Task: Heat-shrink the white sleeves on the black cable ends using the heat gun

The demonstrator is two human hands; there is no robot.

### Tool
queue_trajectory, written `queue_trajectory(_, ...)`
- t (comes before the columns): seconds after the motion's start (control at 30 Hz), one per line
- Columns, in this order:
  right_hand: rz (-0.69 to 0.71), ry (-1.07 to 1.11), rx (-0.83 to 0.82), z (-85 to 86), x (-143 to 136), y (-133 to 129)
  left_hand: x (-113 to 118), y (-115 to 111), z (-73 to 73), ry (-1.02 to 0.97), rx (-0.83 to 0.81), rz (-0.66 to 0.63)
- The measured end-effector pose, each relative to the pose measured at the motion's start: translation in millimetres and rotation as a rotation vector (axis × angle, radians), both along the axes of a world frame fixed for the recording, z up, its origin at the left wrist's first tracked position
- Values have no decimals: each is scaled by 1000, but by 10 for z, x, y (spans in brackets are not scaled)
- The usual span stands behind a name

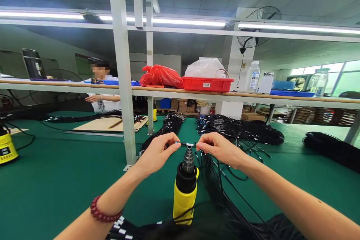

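Observation:
A thin black cable with a white sleeve on it is stretched level between my two hands. At its left end my left hand pinches it between thumb and fingers. The other side is pinched by my right hand. Just below the white sleeve points the metal nozzle of an upright yellow and black heat gun. Whether the nozzle touches the cable I cannot tell. Many black cables run down beside the heat gun on the right.
Cable bundles lie on the green table behind my hands. A white post rises left of them. The shelf above carries a red bin, a red bag and bottles. Another person is across the table.

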State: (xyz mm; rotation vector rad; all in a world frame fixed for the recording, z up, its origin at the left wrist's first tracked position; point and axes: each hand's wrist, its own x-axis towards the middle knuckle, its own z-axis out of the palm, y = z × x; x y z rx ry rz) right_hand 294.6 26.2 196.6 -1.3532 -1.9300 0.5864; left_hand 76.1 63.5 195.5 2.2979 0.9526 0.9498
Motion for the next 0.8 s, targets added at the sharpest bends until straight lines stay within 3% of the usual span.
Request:
queue_trajectory(0.27,-43,44,7,-4,-54,3,-35,33,-39,23,55,9)
queue_trajectory(0.57,-7,-96,12,37,-44,-32,-46,26,-39,84,65,7)
queue_trajectory(0.8,-33,-31,54,-1,-81,-21,-42,2,-32,-2,16,18)
